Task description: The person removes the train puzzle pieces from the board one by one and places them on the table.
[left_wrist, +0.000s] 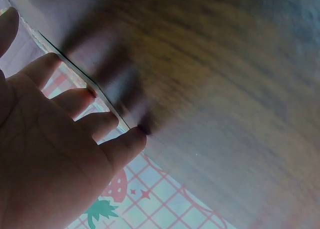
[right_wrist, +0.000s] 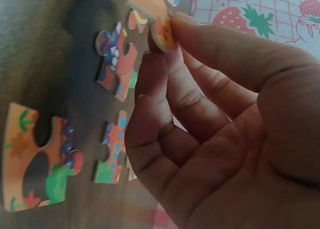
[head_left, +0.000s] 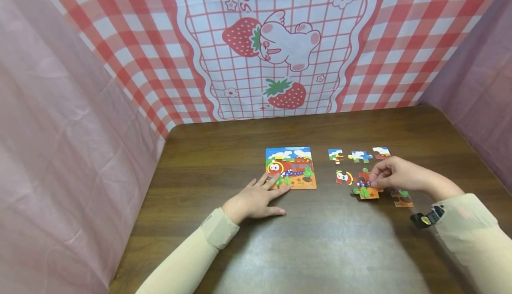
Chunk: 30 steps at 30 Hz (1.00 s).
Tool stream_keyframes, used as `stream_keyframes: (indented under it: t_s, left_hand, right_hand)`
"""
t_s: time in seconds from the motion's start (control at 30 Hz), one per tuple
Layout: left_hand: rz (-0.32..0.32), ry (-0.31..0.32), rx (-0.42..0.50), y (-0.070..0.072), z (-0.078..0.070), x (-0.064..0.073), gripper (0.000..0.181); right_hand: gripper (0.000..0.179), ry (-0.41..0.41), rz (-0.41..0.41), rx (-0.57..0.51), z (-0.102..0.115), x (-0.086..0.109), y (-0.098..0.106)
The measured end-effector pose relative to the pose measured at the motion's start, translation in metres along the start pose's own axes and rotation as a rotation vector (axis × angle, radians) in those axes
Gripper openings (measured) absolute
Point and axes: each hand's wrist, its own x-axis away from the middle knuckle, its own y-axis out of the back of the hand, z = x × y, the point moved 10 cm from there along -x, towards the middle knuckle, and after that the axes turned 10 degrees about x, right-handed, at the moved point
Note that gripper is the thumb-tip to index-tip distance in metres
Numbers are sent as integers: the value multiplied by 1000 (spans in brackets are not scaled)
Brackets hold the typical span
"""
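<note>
My left hand (head_left: 256,198) rests with spread fingers on the lower left of a square train picture (head_left: 298,169). The left wrist view shows its fingertips (left_wrist: 132,139) along the picture's edge. To the right, my right hand (head_left: 394,174) pinches an orange jigsaw piece (right_wrist: 162,31) between thumb and fingers. This piece, with a green patch, hangs low over the table and overlaps a red train piece (right_wrist: 120,64) in the head view. A train-face piece (head_left: 344,177) lies left of it. The orange corner piece (head_left: 403,199) is to the right, partly under the wrist.
Three sky pieces, at left (head_left: 335,155), middle (head_left: 360,156) and right (head_left: 381,152), lie in a row behind my right hand. Another train piece (right_wrist: 114,151) shows in the right wrist view. A strawberry-print cloth (head_left: 272,85) hangs behind the brown table (head_left: 224,142), with pink curtains at both sides.
</note>
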Motion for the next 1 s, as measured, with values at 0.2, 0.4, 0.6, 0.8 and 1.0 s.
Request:
stream_keyframes:
  t_s: [0.2,0.4,0.6,0.8,1.0]
  left_hand:
    - [1,-6,2,-1,0,-1,75]
    - [0,-9,1,0,1,-1,74]
    - [1,-11,-4,0,0,-1,74]
    - [-1,-12,-8,1,0,-1,74]
    - [-2,-11,6,0,0,-1,74]
  right_hand:
    - [6,-8,33,27,-3,5,-6]
    - [5,-35,26,102,-7,6,-7]
    - [6,-89,-20,253,-13,5,-8]
    - [11,-170,-20,262,-18,5,-12]
    - [17,-139,-62,336,-12,3,-12]
